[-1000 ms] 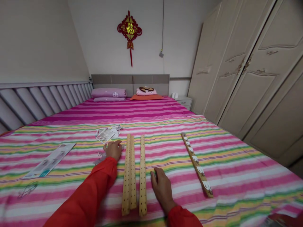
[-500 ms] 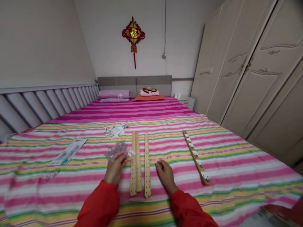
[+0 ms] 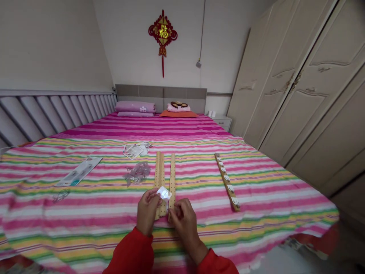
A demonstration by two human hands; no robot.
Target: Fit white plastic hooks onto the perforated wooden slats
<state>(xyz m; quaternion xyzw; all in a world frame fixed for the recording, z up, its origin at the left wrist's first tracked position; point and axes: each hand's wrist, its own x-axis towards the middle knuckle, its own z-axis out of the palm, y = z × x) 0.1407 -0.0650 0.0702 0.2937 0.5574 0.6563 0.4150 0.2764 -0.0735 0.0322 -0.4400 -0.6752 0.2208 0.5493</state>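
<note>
My left hand [image 3: 147,210] is closed, pinching a small white plastic-wrapped piece [image 3: 164,194] above the near ends of the wooden perforated strips [image 3: 164,176]. My right hand [image 3: 184,220] is curled close beside it, fingertips at the same piece and over the near end of the right strip. The strips lie lengthwise on the striped bedspread [image 3: 85,213]. A clear bag of small parts [image 3: 137,172] lies just left of the strips.
A wooden strip with several white hooks [image 3: 227,182] lies to the right. A printed card [image 3: 79,171] and opened packets [image 3: 134,150] lie to the left and beyond. Pillows [image 3: 136,107] sit at the headboard; a wardrobe [image 3: 308,83] lines the right wall.
My left hand came back from the bag of parts with a small white piece. Both hands have met at the near ends of the strips. The camera view pulled back.
</note>
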